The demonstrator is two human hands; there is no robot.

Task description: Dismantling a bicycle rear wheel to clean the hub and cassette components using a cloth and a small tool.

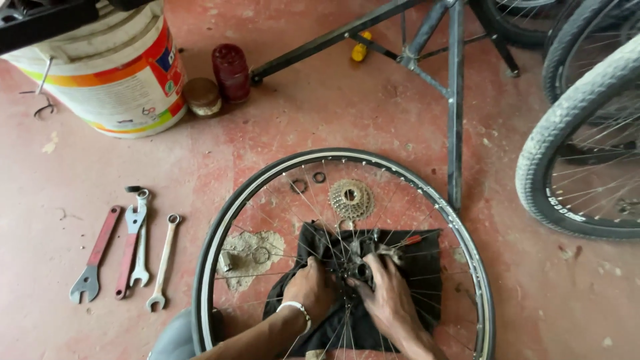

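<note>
Red floor (373, 113) — both hands, left (308, 288) and right (387, 293), clasp wheel hub (357, 267).

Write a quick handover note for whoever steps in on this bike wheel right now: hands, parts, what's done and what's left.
Left hand and right hand both grip the hub of the bare wheel, which lies flat on the floor over a black cloth.
Cassette is off, lying inside the rim with two small rings beside it.
Wrenches lie left of the wheel.
Left: hub work, then refitting cassette and rings.
</note>
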